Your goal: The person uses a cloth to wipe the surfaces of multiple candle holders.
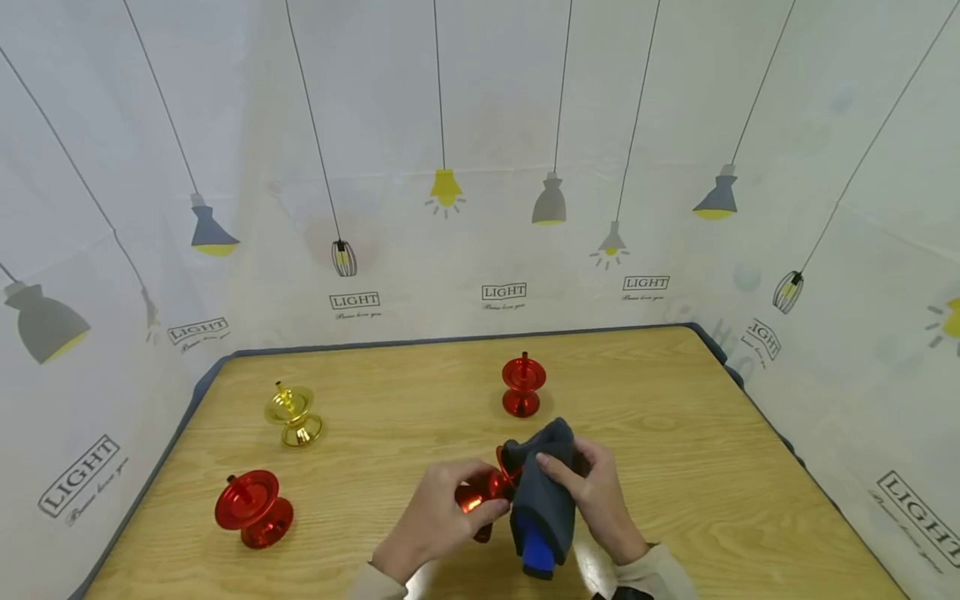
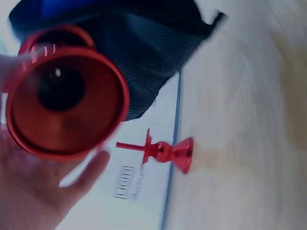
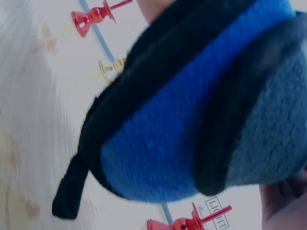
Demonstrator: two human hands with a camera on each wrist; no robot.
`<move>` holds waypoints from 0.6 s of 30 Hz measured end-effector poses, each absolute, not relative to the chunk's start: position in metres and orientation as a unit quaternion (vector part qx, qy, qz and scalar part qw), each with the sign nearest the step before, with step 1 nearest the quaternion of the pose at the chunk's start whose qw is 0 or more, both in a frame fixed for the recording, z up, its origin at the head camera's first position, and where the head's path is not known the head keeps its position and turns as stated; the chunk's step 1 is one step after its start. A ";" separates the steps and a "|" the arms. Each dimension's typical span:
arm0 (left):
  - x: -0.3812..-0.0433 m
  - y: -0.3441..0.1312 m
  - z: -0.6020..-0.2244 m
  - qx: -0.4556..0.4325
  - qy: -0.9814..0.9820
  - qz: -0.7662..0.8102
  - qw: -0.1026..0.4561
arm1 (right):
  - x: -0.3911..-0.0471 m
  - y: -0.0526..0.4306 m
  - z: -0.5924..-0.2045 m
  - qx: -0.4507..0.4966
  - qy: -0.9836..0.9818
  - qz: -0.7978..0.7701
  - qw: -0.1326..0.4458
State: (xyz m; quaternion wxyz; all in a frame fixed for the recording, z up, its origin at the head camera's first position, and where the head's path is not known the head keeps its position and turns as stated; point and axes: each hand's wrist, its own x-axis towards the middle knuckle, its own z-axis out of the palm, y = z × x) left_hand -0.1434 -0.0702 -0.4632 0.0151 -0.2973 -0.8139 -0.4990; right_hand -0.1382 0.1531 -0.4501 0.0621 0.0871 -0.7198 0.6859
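My left hand (image 1: pixel 431 512) grips a shiny red candle holder (image 1: pixel 495 483) by its stem and base, tilted on its side above the table. In the left wrist view the hollow underside of its base (image 2: pixel 91 127) faces the camera. My right hand (image 1: pixel 600 496) pinches a folded dark grey and blue cloth (image 1: pixel 551 492), thumb on top. The cloth wraps over the dish end of the candle holder and hides its spike. In the right wrist view the cloth's blue fleecy side (image 3: pixel 153 148) and dark edging fill much of the frame.
Another red candle holder (image 1: pixel 521 403) stands upright behind the hands. At the left are a gold candle holder (image 1: pixel 302 431) and, nearer, a red one (image 1: pixel 267 525). The wooden table (image 1: pixel 697 433) is edged by white printed curtains (image 1: pixel 480 250) at the back and sides.
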 end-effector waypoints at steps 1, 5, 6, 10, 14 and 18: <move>-0.145 -0.073 -0.463 -0.294 -0.790 -0.537 -0.039 | -0.138 0.155 -0.451 0.096 -0.719 0.686 0.053; -0.150 -0.081 -0.468 -0.311 -0.678 -0.639 -0.187 | -0.137 0.158 -0.452 0.144 -0.717 0.682 0.028; -0.151 -0.083 -0.470 -0.317 -0.654 -0.654 -0.210 | -0.137 0.158 -0.453 0.155 -0.716 0.681 0.026; -0.151 -0.084 -0.475 -0.327 -0.652 -0.653 -0.204 | -0.137 0.156 -0.454 0.164 -0.726 0.667 0.040; -0.144 -0.078 -0.472 -0.315 -0.767 -0.559 -0.030 | -0.137 0.151 -0.451 0.108 -0.743 0.657 0.073; -0.140 -0.069 -0.471 -0.328 -0.835 -0.382 0.223 | -0.136 0.144 -0.446 0.061 -0.737 0.665 0.104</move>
